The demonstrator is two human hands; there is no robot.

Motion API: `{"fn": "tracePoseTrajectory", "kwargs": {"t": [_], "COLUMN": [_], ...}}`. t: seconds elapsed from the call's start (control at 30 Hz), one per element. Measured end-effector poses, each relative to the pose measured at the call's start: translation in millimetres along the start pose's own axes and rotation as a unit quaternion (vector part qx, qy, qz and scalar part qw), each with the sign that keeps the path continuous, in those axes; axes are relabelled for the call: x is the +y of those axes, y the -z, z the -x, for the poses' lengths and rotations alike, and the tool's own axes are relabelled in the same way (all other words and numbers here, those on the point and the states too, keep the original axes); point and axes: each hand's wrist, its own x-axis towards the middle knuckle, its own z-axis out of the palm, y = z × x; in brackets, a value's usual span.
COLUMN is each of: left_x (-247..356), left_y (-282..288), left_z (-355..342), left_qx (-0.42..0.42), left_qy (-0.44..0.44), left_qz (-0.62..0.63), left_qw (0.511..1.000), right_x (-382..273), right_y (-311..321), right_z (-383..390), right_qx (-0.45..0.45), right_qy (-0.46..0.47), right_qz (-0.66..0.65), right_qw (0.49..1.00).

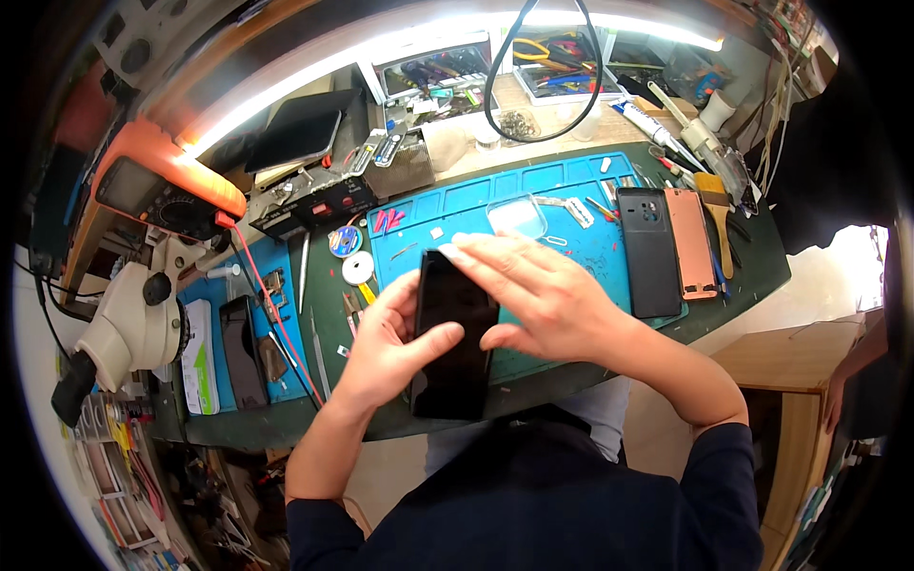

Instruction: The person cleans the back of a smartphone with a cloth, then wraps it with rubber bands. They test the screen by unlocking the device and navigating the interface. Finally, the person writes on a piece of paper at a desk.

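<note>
A black smartphone (449,371) is held over the near edge of the blue work mat (595,257), its dark glass facing up. My left hand (392,328) grips it along its left side, with the thumb lying across the glass. Over the upper right of the phone, my right hand (543,295) has its fingers stretched together, the tips at the top edge. Something small and white (453,251) shows under those fingertips, perhaps a cloth or wipe; most of it is hidden by the hand.
Right of the mat lie a black phone back (650,252), a copper-coloured phone part (691,243) and a brush (716,205). A clear tray (517,216) sits on the mat. At left stand an orange multimeter (162,181) and a microscope (133,309); a cable loop (488,95) hangs ahead.
</note>
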Motion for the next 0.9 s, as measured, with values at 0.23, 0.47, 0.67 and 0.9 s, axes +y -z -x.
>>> {"fn": "tracePoseTrajectory", "kwargs": {"t": [0.23, 0.47, 0.67, 0.9], "left_x": [5.2, 5.4, 4.0, 6.1], "left_y": [2.3, -1.1, 2.7, 2.4], "left_z": [-5.1, -6.1, -5.2, -4.1], "left_qx": [0.120, 0.126, 0.089, 0.053], "left_qy": [-0.048, -0.056, -0.017, 0.033], "left_qz": [0.090, 0.094, 0.125, 0.164], "left_qw": [0.988, 0.986, 0.988, 0.984], "right_x": [-3.7, -14.9, -4.5, -1.9], "right_y": [-8.9, -28.1, -21.7, -16.8], "right_z": [6.6, 2.2, -2.0, -15.8], "right_qx": [0.047, 0.171, 0.232, 0.264], "right_qy": [-0.045, -0.363, -0.377, -0.184], "right_qz": [-0.073, -0.679, -0.645, -0.212], "right_qw": [0.995, 0.615, 0.623, 0.923]}}
